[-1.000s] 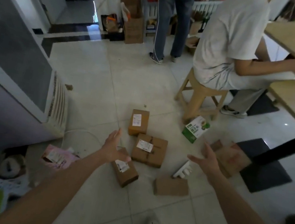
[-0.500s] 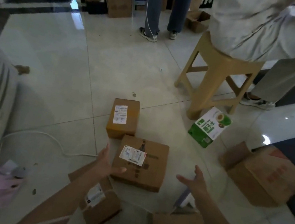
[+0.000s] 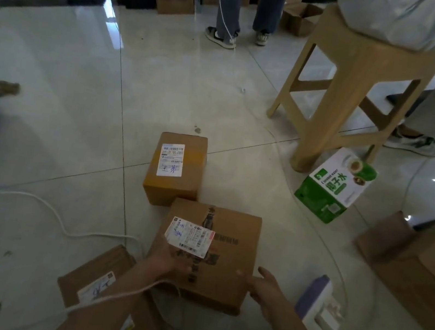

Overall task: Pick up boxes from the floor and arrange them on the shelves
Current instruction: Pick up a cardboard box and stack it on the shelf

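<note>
The taped cardboard box [image 3: 227, 255] I am after sits on the tiled floor [image 3: 80, 84] at the middle of my view, a white shipping label [image 3: 189, 236] stuck near its left edge. My left hand [image 3: 169, 257] is against the box's near left side with the thumb lying across the top. Its fingers are hidden below the label, so I cannot tell whether they curl round the edge. My right hand [image 3: 266, 288] touches the near right corner with its fingers fairly straight, not closed round anything.

Just beyond this box stands a smaller labelled box [image 3: 178, 169]. Another labelled box [image 3: 94, 274] lies near left, partly under my left forearm. A white cable [image 3: 31, 205] snakes over the floor to the left. Just right of my right hand lies a white and purple object [image 3: 317, 302] that I cannot make out. Farther right sits a big brown carton [image 3: 423, 271]. A green and white drink carton [image 3: 333, 190] tilts beside the leg of a tan stool [image 3: 348, 80], where a person is seated. Another person's legs [image 3: 246, 2] stand at the back.
</note>
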